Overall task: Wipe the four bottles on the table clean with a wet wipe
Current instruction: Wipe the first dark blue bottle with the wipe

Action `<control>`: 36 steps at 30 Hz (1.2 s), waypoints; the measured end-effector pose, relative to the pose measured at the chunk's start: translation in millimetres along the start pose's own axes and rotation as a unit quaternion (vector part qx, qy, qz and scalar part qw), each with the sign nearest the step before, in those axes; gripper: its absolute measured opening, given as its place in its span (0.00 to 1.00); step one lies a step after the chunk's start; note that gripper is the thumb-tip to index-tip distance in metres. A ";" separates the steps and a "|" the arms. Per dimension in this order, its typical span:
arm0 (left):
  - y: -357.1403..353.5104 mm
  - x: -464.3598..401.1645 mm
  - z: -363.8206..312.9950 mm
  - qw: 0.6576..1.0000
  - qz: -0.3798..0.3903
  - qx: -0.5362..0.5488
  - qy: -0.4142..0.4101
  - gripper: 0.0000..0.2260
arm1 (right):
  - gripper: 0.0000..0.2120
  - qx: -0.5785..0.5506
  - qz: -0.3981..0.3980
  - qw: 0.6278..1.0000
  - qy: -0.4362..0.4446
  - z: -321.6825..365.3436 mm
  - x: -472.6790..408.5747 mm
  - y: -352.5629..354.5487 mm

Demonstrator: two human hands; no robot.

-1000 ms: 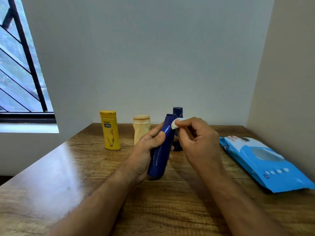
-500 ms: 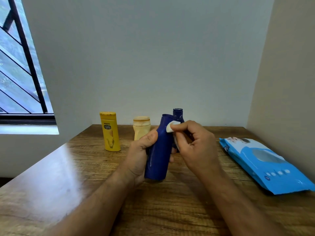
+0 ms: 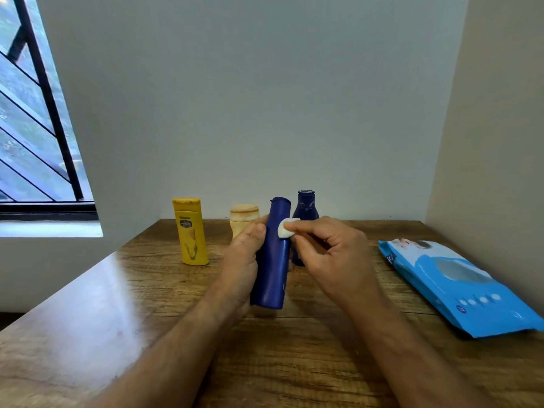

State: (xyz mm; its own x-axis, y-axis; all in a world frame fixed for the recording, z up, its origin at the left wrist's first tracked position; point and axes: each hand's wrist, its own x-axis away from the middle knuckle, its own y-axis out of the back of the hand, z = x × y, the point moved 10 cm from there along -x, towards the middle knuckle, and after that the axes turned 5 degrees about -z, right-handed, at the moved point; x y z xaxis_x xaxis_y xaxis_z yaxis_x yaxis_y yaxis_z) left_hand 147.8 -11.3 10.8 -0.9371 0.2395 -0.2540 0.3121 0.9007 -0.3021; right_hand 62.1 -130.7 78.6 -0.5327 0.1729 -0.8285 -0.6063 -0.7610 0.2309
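My left hand (image 3: 243, 260) grips a tall dark blue bottle (image 3: 273, 266), held nearly upright just above the wooden table (image 3: 147, 319). A small folded white wet wipe (image 3: 285, 228) is pinched in the fingers of my right hand (image 3: 329, 257) and pressed against the bottle's upper right side. Behind them stand a yellow bottle (image 3: 190, 231), a short beige bottle (image 3: 243, 217) partly hidden by my left hand, and a second dark blue bottle (image 3: 305, 206) whose lower half is hidden by my right hand.
A blue pack of wet wipes (image 3: 453, 284) lies flat on the table's right side, near the right wall. A barred window (image 3: 32, 113) is at the left. The table's back edge meets the wall behind the bottles.
The blue bottle has swung from a rightward tilt to nearly upright. The wipe in my right hand has slid from the bottle's cap down onto its upper side.
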 end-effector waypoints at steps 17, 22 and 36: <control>5.7 -1.3 -2.1 1.000 -0.021 -0.010 0.004 0.18 | 0.10 -0.004 0.078 0.997 0.014 9.9 7.1 -15.5; 21.9 -6.6 -4.7 0.996 -0.078 0.038 0.005 0.17 | 0.08 -0.058 0.244 0.966 -0.058 6.8 24.9 -46.9; -9.0 9.4 4.0 0.995 0.034 0.060 0.072 0.22 | 0.08 -0.132 0.170 0.969 -0.118 -0.3 15.3 -36.3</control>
State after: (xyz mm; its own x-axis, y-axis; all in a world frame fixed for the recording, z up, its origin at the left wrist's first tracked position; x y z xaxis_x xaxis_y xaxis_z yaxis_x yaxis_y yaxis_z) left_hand 136.8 -18.6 7.4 -0.9230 0.3560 -0.1458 0.3842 0.8332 -0.3977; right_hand 76.1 -100.6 57.3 -0.8143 -0.0022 -0.5804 -0.2155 -0.9274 0.3059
